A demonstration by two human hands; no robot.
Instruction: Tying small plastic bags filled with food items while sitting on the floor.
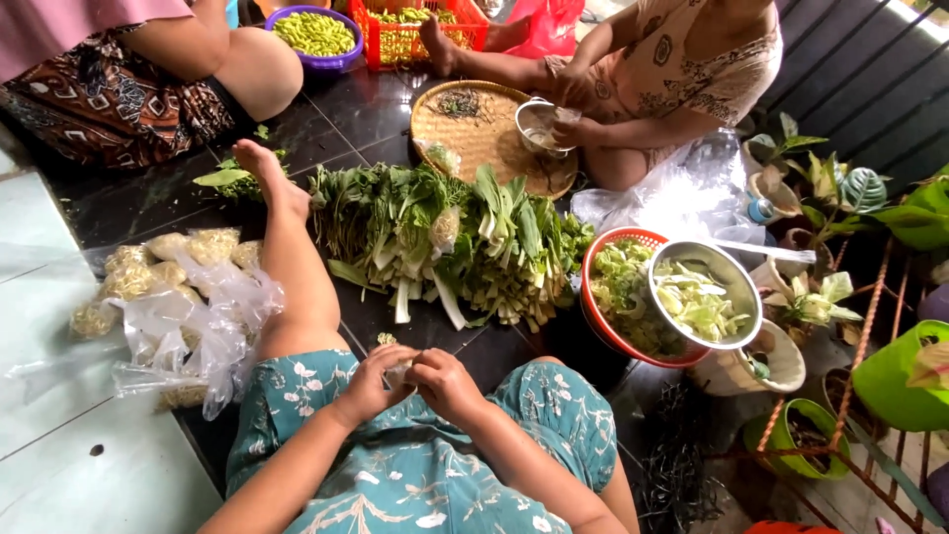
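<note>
My left hand (371, 384) and my right hand (445, 383) meet over my lap, fingers pinched together on a small pale piece of vegetable (398, 372) that is mostly hidden between them. I sit on a dark tiled floor in a teal flowered dress, my left leg (292, 262) stretched forward. Just beyond my hands lies a big heap of leafy greens (450, 242) with white stalks. To the right a steel bowl (732, 272) of cut greens rests on a red basket (605, 247) holding more cut greens.
Clear plastic bags of noodles (163, 287) lie at my left. Another person across from me handles a small steel bowl (539, 124) over a woven tray (465, 133). A third person sits far left by a purple bowl (314, 35). Potted plants (830, 198) crowd the right.
</note>
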